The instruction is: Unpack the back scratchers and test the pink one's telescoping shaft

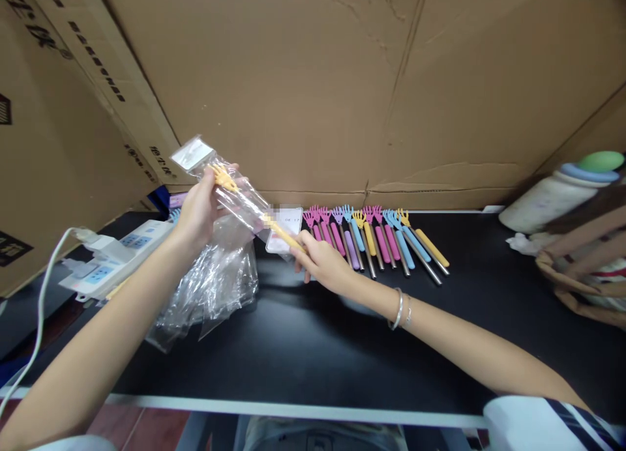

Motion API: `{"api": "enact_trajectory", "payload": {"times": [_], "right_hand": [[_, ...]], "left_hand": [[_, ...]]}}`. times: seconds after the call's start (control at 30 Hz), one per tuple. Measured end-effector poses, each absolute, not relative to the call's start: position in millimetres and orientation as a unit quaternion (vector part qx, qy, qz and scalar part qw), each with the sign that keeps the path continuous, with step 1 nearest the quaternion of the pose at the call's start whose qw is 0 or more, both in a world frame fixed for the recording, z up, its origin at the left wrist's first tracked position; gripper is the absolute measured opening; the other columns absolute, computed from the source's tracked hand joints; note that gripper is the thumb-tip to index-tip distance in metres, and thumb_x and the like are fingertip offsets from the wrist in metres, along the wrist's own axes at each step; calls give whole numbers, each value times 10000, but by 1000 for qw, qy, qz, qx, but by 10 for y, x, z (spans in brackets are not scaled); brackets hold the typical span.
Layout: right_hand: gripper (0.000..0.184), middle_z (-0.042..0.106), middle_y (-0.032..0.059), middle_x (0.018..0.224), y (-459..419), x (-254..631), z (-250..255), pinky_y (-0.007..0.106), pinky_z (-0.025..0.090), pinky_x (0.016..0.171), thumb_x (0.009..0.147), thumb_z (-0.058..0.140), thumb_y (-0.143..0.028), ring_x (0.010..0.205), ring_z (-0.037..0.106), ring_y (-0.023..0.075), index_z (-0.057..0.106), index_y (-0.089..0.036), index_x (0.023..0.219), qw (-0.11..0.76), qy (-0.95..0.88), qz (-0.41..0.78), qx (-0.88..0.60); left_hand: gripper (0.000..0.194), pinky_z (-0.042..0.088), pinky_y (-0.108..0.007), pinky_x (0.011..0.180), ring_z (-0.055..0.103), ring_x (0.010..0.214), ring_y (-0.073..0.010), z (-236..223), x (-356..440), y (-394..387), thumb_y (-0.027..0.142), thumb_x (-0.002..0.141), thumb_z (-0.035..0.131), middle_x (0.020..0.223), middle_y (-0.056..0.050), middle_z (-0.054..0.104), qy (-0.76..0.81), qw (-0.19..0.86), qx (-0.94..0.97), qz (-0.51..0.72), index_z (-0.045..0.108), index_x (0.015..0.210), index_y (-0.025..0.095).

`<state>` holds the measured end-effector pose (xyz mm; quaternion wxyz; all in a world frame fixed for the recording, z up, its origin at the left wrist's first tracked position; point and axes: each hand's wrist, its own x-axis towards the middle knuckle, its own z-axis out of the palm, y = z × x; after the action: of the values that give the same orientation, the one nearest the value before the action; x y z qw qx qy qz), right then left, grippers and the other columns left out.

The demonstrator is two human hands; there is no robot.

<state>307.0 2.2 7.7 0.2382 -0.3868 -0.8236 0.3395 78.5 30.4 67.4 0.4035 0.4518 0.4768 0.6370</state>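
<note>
My left hand (198, 206) grips a clear plastic bag (247, 200) near its white header. Inside the bag lies the hand-shaped head of a yellow back scratcher (225, 177). The scratcher's yellow handle (285, 234) slants down to the right, and my right hand (325, 262) is closed around its end. Part of the handle is blurred. Behind my right fingers is a white printed card (286, 226). A heap of clear plastic bags (215, 285) lies below my left hand. To the right, several pink, purple, blue and yellow back scratchers (386, 239) lie side by side on the black table (342, 347).
A white power strip (122, 255) with a plugged-in white cable (42, 307) sits at the left. Cardboard (303, 99) walls off the back and left side. A tilted white bottle (552, 197) and a brown bag (577, 268) stand at the right.
</note>
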Motion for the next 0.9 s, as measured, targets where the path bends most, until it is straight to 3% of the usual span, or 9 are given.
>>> {"api": "enact_trajectory", "payload": {"times": [0.17,0.27,0.4,0.57,0.77,0.9], "right_hand": [[220,583,-15,616,41,3098,205,237,236,495,905,382,-375,504,497,101,494,-186,890,219,-868,82,-438],[314,579,-2,605,53,3104,259,256,181,503,898,371,-446,527,496,117,542,-194,820,198,-870,-30,-450],[424,592,25,619,93,3188,288,262,163,497,931,273,-477,520,497,121,565,-177,860,177,-862,-79,-467],[360,589,31,599,158,3340,265,266,165,465,940,279,-407,481,492,133,522,-160,1038,185,-843,-126,-489],[316,609,30,610,161,3522,219,259,163,452,944,276,-359,467,511,145,523,-180,1023,165,-841,-138,-496],[281,610,27,602,141,3939,165,253,192,462,930,294,-324,467,524,164,529,-193,1008,130,-833,-147,-518]], "left_hand": [[409,458,-243,614,608,785,-170,720,802,251,422,923,341,982,-89,652,484,405,465,621,602,1138,191],[394,460,-233,594,616,746,-169,736,827,245,431,908,382,928,-84,656,507,416,492,572,609,1110,181],[502,487,-249,597,614,721,-161,779,816,229,473,938,234,885,-86,650,492,422,469,600,608,1054,158],[329,478,-234,536,520,511,-121,826,770,177,235,885,311,571,-5,520,481,351,434,676,612,1003,174],[329,418,-221,496,550,610,-126,970,593,105,226,840,296,716,-21,596,499,275,399,718,613,915,182],[217,372,-207,476,384,477,-97,1049,81,163,224,834,293,579,48,435,538,225,336,740,509,832,210]]}}
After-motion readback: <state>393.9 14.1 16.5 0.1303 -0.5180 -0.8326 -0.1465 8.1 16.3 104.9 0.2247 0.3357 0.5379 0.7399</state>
